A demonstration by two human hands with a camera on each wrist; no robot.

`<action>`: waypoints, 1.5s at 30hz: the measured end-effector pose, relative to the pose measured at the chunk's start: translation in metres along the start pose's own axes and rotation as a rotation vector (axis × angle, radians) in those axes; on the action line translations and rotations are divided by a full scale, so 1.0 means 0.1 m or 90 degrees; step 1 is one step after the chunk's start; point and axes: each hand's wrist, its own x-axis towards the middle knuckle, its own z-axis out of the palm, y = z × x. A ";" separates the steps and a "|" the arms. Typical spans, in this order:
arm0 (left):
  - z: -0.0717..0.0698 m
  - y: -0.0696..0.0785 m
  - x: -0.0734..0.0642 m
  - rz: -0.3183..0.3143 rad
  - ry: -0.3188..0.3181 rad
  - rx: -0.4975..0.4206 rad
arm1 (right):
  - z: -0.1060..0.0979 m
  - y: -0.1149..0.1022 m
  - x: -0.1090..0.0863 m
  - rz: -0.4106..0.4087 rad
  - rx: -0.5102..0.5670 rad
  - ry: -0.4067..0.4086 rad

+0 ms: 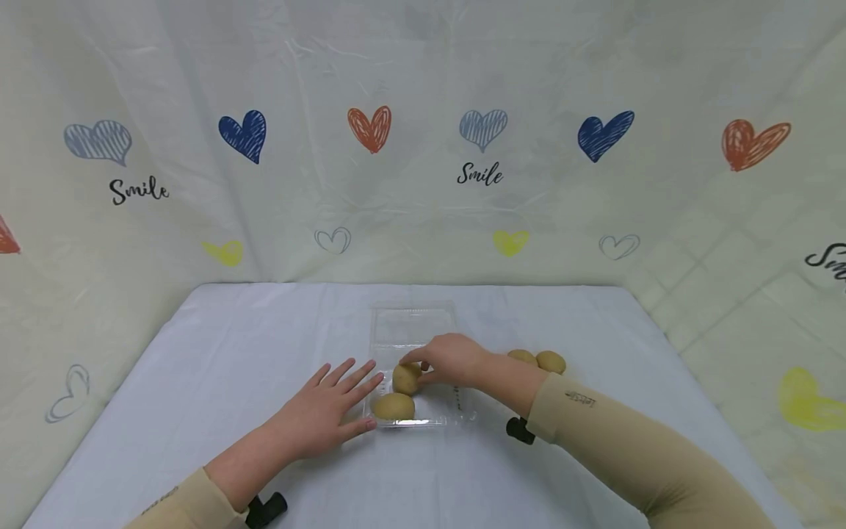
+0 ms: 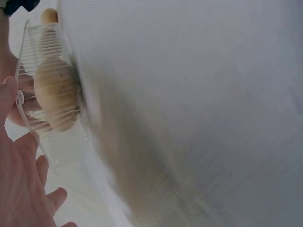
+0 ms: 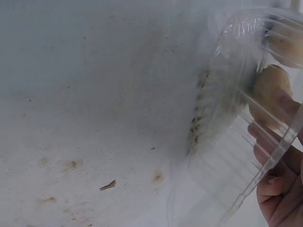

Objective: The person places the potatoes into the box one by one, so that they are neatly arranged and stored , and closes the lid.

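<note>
Clear plastic makes up the open container point(image 1: 432, 422) at the middle of the white-covered tabletop point(image 1: 317, 316), its lid point(image 1: 413, 325) laid back on the far side. Within its walls are a front potato point(image 1: 394, 406), at the near left corner, and a rear potato point(image 1: 406, 379) just behind it. The right hand point(image 1: 456, 360) pinches that rear potato between thumb and fingers, so its release is not yet done; whether it bears fully on the container's floor cannot be told. The left hand point(image 1: 324, 415) holds nothing, its fingers straight and spread along the container's left side; they look to be at the rim, though contact is hard to confirm. The hands are apart, one on each side of the rear potato.

Judged by how things lie, the work seems about half done: two potatoes are inside, while a pair of loose potatoes point(image 1: 551, 361) lies outside, beyond the right forearm, and the lid is not closed.

Counted, there are four potatoes in sight, one container with one lid, two hands, two beige sleeves point(image 1: 615, 441) and two black wrist devices point(image 1: 521, 430). The right forearm partly covers one loose potato and could hide more.
</note>
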 end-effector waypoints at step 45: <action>0.03 -0.01 0.02 -0.001 0.009 0.004 | -0.33 0.28 -0.29 0.007 0.093 0.022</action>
